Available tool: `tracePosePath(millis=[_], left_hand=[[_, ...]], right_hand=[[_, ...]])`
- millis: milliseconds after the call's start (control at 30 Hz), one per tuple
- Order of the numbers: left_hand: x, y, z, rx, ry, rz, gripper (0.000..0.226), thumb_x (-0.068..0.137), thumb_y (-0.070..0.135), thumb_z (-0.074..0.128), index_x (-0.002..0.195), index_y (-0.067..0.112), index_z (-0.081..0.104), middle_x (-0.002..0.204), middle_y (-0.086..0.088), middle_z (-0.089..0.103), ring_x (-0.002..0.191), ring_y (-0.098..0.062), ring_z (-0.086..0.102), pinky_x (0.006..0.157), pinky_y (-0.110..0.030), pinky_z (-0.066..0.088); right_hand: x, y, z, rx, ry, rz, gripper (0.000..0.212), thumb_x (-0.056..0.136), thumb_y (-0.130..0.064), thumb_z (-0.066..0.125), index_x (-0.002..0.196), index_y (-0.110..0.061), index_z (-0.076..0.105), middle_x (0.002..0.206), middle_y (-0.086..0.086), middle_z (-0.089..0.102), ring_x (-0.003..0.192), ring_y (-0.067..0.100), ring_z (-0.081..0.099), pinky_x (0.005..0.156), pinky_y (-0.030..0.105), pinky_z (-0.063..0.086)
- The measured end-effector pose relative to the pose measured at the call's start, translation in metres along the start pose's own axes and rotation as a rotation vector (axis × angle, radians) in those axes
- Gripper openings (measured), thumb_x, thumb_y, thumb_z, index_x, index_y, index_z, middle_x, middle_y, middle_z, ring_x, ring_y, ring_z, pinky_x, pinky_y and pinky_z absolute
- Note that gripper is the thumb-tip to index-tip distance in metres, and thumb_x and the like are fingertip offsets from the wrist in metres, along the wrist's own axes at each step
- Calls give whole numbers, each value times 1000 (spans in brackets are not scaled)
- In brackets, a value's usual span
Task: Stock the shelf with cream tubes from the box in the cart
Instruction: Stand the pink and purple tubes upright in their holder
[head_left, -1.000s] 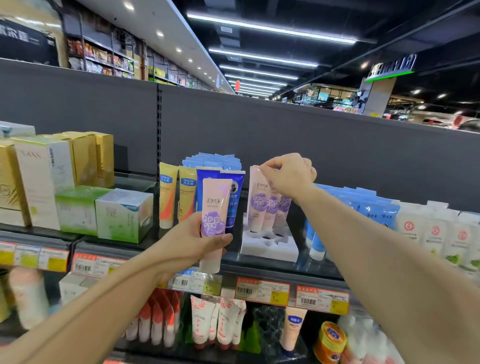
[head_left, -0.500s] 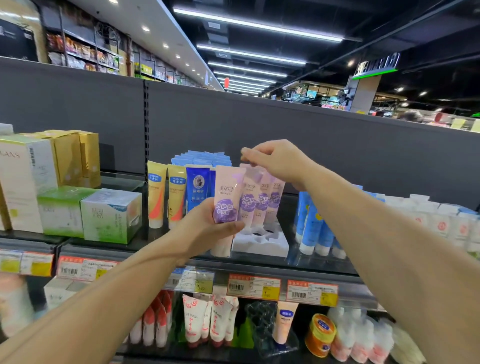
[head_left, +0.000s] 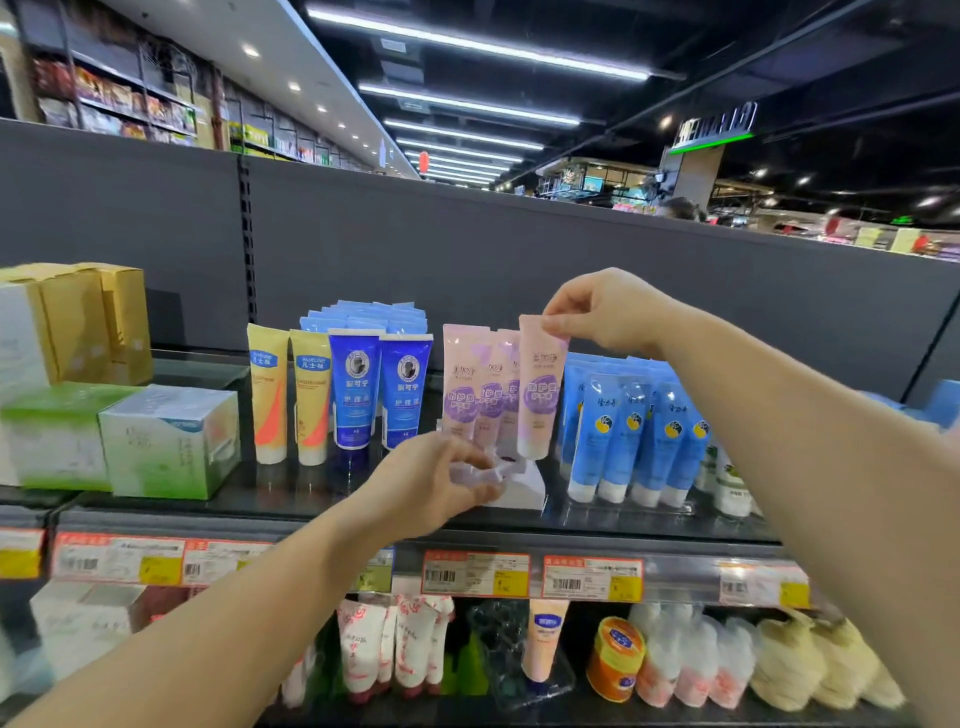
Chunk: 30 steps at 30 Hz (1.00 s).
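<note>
Head: pink tube (head_left: 537, 395) at tray edge (head_left: 524, 488)

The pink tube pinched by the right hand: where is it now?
Head view, centre: the pink tube stands over the white holder, between the other pink tubes and the light-blue tubes.

Bright ceiling strip lights (head_left: 467, 44) up top, some glare; wide-angle bending at edges; lower left & right blurry.
</note>
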<state>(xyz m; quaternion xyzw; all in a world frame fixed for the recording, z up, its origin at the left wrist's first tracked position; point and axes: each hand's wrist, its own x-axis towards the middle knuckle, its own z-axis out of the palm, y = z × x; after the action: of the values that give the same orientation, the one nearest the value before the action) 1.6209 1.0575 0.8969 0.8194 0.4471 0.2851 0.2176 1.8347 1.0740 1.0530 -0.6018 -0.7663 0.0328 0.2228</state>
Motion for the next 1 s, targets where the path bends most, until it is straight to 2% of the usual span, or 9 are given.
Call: tracePosePath(millis=[67, 100, 167, 500, 633, 767, 867, 933, 1000], left_hand=[[-2, 0, 2, 84, 1, 54, 37, 83, 43, 70, 114, 24, 71, 125, 10, 64, 111, -9, 59, 95, -22, 45], [-3, 0, 2, 114, 8, 74, 36, 84, 41, 70, 115, 24, 71, 126, 10, 64, 111, -9, 59, 96, -21, 45], [-3, -2, 1, 155, 1, 82, 35, 86, 40, 68, 119, 26, 69, 127, 10, 63, 114, -8, 58, 98, -22, 44], [-1, -7, 4, 188, 21, 90, 36, 87, 34, 67, 123, 26, 66, 128, 10, 62, 114, -7, 57, 101, -26, 45], [0, -8, 4, 187, 11, 81, 37, 88, 36, 66, 123, 25, 66, 127, 9, 62, 112, -8, 58, 99, -29, 48], [0, -6, 6, 177, 20, 64, 37, 88, 33, 67, 122, 22, 66, 125, 7, 63, 112, -11, 58, 99, -31, 49], [0, -2, 7, 106, 41, 54, 34, 87, 29, 69, 119, 18, 67, 120, 2, 66, 111, -14, 60, 98, -35, 50], [-3, 4, 4, 77, 65, 7, 41, 89, 32, 66, 127, 17, 61, 123, 3, 63, 115, -14, 57, 98, -31, 48], [-8, 11, 0, 52, 106, -27, 43, 91, 37, 63, 130, 19, 58, 117, 9, 62, 110, -10, 58, 87, -19, 47]], right_hand=[[8, 11, 10, -5, 33, 45, 8, 88, -36, 67, 85, -31, 71, 84, -14, 67, 79, 2, 62, 77, 25, 51], [11, 15, 15, -5, 47, 66, 8, 86, -39, 68, 81, -34, 71, 85, -15, 68, 85, 7, 63, 88, 37, 50], [16, 19, 23, 2, 63, 81, 10, 85, -40, 69, 75, -38, 68, 85, -15, 69, 90, 11, 63, 96, 47, 46], [31, 17, 34, 3, 31, 43, 13, 85, -41, 67, 72, -41, 66, 84, -18, 66, 90, 7, 60, 98, 49, 44], [32, 22, 39, -63, -8, 49, 6, 87, -41, 66, 86, -37, 69, 85, -19, 64, 90, 8, 58, 101, 51, 41], [32, 19, 37, -170, 7, 64, 15, 90, -43, 61, 97, -35, 71, 95, -17, 66, 100, 12, 58, 99, 46, 37], [30, 14, 36, -198, 55, 37, 17, 88, -47, 61, 100, -38, 69, 97, -19, 66, 101, 10, 58, 92, 41, 29], [27, 8, 36, -191, 96, 11, 22, 88, -51, 60, 105, -38, 67, 103, -18, 66, 103, 10, 57, 89, 39, 27], [21, -1, 39, -173, 131, -34, 25, 89, -50, 58, 108, -37, 66, 107, -16, 66, 106, 12, 57, 88, 37, 26]])
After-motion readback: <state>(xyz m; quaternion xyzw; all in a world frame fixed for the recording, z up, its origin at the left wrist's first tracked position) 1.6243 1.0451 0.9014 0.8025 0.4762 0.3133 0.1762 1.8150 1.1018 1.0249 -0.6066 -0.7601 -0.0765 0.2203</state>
